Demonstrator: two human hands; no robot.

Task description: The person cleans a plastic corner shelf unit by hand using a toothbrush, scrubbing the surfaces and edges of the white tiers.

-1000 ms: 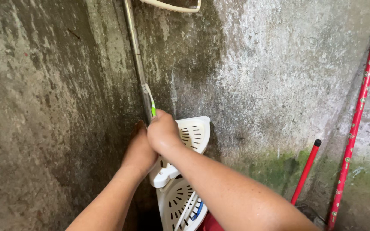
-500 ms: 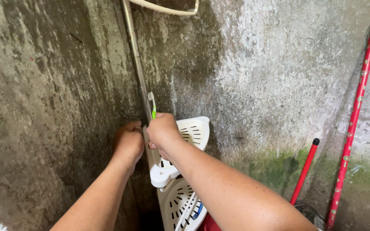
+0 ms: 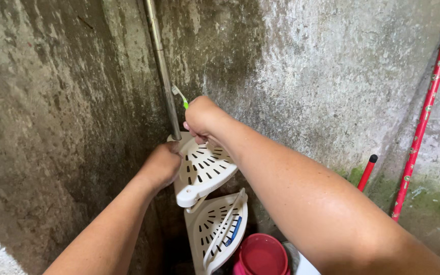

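In the middle of the frame the right hand (image 3: 203, 116) is closing in a fist around the handle of a green and white toothbrush (image 3: 180, 97), whose bristled head is pointing up and left and lying just beside, perhaps touching, the metal pole (image 3: 162, 71). Most of the toothbrush handle is hiding inside the fist. The pole is running down the corner of the stained concrete wall (image 3: 322, 76) from the top edge of the frame, where it is cut off, to the upper shelf.

The left hand (image 3: 161, 164) is gripping the back left corner of the upper white corner shelf (image 3: 204, 170) where the shelf meets the pole; its fingers are curling out of sight behind the shelf edge, so the exact hold is hard to make out. The slotted shelf is tilting, its front rim dropping toward the lower centre of the frame.

Below it a lower white corner shelf (image 3: 215, 229) is holding a white toothbrush (image 3: 223, 221) and a blue-handled item (image 3: 234, 232), both partly hidden by the rim. A red bucket (image 3: 262, 254) is sitting at the bottom edge, cut off. At the right a red patterned stick (image 3: 426, 112) is leaning against the wall, and a shorter red handle with a black tip (image 3: 366, 172) is disappearing behind the right forearm.
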